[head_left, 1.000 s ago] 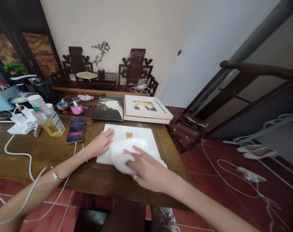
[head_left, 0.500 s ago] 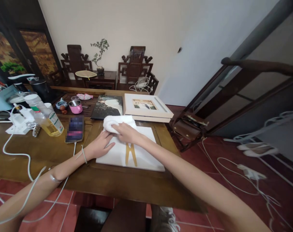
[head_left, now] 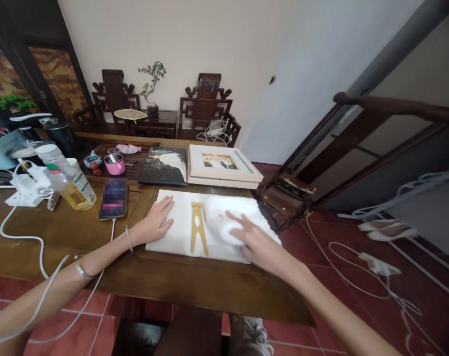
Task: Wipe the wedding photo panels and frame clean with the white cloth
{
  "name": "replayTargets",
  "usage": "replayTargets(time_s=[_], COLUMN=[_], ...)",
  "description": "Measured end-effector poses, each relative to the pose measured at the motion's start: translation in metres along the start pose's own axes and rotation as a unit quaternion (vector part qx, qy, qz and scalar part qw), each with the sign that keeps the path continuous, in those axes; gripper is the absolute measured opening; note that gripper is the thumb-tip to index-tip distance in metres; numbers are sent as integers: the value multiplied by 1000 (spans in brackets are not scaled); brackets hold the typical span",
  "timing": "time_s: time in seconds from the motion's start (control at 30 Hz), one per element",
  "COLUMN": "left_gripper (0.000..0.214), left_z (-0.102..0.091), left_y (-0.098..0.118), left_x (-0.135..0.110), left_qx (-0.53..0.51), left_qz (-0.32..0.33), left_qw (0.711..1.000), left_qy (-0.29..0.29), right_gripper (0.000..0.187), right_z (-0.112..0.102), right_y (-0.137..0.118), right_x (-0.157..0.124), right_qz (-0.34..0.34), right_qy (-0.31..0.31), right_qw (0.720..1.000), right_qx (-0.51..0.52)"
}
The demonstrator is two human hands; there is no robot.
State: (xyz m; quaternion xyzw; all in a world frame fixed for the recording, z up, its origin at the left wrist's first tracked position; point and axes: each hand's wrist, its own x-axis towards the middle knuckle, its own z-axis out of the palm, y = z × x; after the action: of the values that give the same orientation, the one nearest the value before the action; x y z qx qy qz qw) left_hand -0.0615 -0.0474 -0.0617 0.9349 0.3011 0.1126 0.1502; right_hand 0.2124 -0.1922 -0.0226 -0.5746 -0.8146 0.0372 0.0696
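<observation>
A white board lay flat on the near part of a brown table. In its middle showed a slim yellow figure with two long legs; whether it was printed or laid there could not be told. A white cloth, bunched and blurred, covered the board's right part, just beside the figure. The right hand gripped the cloth, its fingers bent over the top and the forearm reaching in from the near right. The left hand was open, palm down and fingers spread, on the board's left edge. A thin bracelet circled that wrist, and a metal bangle sat farther up the arm.

Left of the left hand lay a phone with a cable plugged into its near end. Farther left were a bottle of yellow liquid and a white power strip. Just beyond the board, a dark photo panel lay on the left and a pale picture frame on the right. A pink cup stood left of the panel. To the right of the table, a brown bag hung near a wooden chair.
</observation>
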Motion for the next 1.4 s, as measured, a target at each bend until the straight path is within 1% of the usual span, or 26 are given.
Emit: replayTargets(time_s=[0.1, 0.17, 0.2, 0.23, 0.3, 0.47, 0.53, 0.6, 0.7, 0.83, 0.9, 0.97, 1.0, 1.07, 1.13, 1.2, 1.3, 1.37, 1.4], left_gripper=[54, 54, 55, 55, 55, 56, 56, 56, 57, 56, 55, 55, 56, 56, 56, 56, 55, 55, 55], left_z=[1, 2, 2, 1, 1, 0, 0, 0, 0, 0, -1, -1, -1, -1, -1, -1, -1, -2, -2], left_y=[1, 2, 1, 1, 0, -1, -1, -1, 0, 1, 1, 1, 1, 1, 0, 0, 0, 0, 0], left_x=[1, 1, 1, 1, 1, 1, 1, 1, 1, 1, 1, 1, 1, 1, 1, 1, 1, 1, 1], left_qx=[1, 4, 4, 5, 8, 16, 18, 19, 17, 12, 11, 13, 15, 17, 18, 18, 19, 19, 19], left_qz=[-3, -5, -4, -2, 3, 7, 5, 2, -1, 1, 4, 4, 4, 5, 7, 6, 1, -1, -2], left_qw=[1000, 1000, 1000, 1000, 1000, 1000, 1000, 1000, 1000, 1000, 1000, 1000, 1000, 1000, 1000, 1000, 1000, 1000, 1000], left_qy=[2, -3, -5, -6, -7, -9, -11, -14, -17, -12, -11, -15, -16, -15, -11, -12, -18, -21, -21], right_gripper=[47, 48, 48, 48, 46, 36, 37, 38, 40, 44, 47, 50, 51, 51, 47, 39, 20, 17, 18], right_z=[-6, -12, -14, -14, -11, 6, 9, 10, 2, -19, -28, -33, -32, -27, -18, -7, 9, 16, 18], right_y=[-33, -44, -45, -42, -28, 23, 34, 34, 16, -25, -40, -46, -44, -34, -17, 4, 27, 33, 32], right_x=[-34, -42, -41, -36, -18, 44, 57, 58, 37, -14, -35, -45, -45, -34, -11, 17, 52, 62, 62], right_qz=[-32, -34, -27, -17, -4, -11, -10, -5, -5, -17, -20, -22, -21, -16, -9, -7, -11, -11, -11], right_qy=[-38, -60, -62, -59, -40, 14, 22, 23, 9, -39, -67, -79, -78, -67, -52, -26, 40, 67, 68], right_qw=[998, 996, 996, 996, 998, 1000, 1000, 1000, 1000, 997, 995, 993, 994, 995, 997, 999, 999, 998, 998], right_qx=[35, 52, 56, 58, 54, 8, 0, 1, 14, 60, 76, 80, 79, 71, 56, 36, 12, 2, -1])
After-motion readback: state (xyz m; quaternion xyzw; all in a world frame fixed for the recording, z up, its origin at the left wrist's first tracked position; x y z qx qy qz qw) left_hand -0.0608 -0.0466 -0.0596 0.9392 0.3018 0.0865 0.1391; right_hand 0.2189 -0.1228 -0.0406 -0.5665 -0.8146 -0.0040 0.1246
